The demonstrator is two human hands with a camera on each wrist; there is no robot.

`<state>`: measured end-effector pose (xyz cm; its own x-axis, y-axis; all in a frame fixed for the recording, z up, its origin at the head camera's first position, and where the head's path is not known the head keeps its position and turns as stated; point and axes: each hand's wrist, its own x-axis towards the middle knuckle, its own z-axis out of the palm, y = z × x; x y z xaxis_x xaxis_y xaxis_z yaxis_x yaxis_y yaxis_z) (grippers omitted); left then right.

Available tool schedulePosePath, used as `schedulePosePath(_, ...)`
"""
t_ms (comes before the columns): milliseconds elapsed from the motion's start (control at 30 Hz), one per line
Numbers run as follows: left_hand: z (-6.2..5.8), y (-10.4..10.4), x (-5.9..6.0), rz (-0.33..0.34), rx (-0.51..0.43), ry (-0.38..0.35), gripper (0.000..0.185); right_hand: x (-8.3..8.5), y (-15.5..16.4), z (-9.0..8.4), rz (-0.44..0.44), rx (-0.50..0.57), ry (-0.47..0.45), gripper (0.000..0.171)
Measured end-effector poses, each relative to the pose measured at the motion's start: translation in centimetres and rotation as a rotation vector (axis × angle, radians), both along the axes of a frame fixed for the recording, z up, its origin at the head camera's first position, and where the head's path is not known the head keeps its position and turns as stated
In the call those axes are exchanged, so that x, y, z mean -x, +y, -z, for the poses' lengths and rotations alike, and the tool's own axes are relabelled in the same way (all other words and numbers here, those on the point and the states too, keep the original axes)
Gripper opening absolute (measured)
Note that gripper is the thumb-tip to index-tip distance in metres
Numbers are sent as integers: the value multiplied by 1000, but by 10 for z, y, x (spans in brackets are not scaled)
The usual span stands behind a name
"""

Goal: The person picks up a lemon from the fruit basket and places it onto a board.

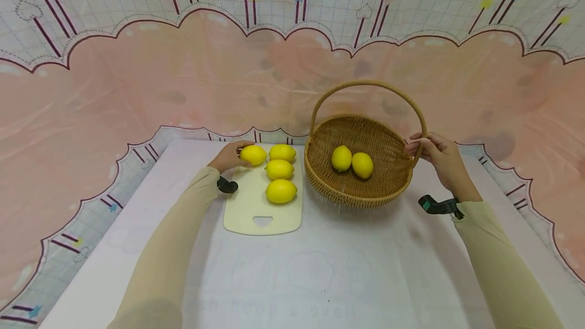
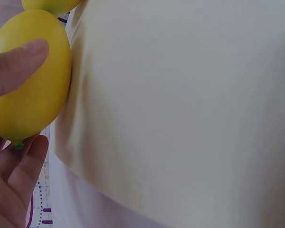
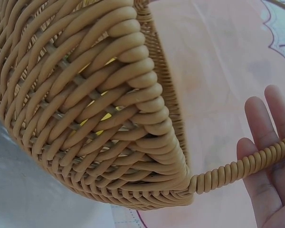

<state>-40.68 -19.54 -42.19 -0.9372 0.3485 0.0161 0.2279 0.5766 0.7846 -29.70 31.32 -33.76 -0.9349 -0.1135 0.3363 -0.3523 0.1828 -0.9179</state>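
- We're seemingly placing or lifting a lemon (image 1: pixel 253 155), half-curled left hand (image 1: pixel 226 157) pinching it.
- Right hand (image 1: pixel 442 160) loosely grips the basket handle (image 1: pixel 370 83); the next move probably needs steadiness.

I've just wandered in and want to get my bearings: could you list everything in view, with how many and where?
Wicker basket: one, brown, right of the board, arched handle
Cutting board: one, cream, on the tabletop
Lemons: six, yellow; two in the basket, three on the board, one held at its far left corner
Tabletop: one, white, faint printing, below the rest
Patterned cloth: pieces uncertain, pink and white, behind and beside the tabletop
Wrist devices: two, black, one per wrist
Sleeves: two, beige, on the arms
Left hand: one, bare, holding the leftmost lemon
Right hand: one, bare, at the basket's handle
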Motion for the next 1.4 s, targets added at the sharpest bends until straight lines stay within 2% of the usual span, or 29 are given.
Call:
schedulePosePath(233,3,-1,1,-16,-25,-20,70,0,1,2,-8,3,12,23)
schedulePosePath(500,2,-3,2,4,10,-6,67,-1,0,2,-32,30,20,24)
schedulePosePath(767,2,-3,2,37,39,30,68,-2,0,-1,-17,12,23,36)
schedulePosePath(1033,1,-1,0,19,26,17,69,-1,-1,-1,-13,0,27,37)
schedulePosePath(1267,3,0,1,14,19,13,72,0,-1,-1,-20,9,25,24)
schedulePosePath(1400,4,-1,2,11,22,23,72,0,-1,0,-23,5,28,23)
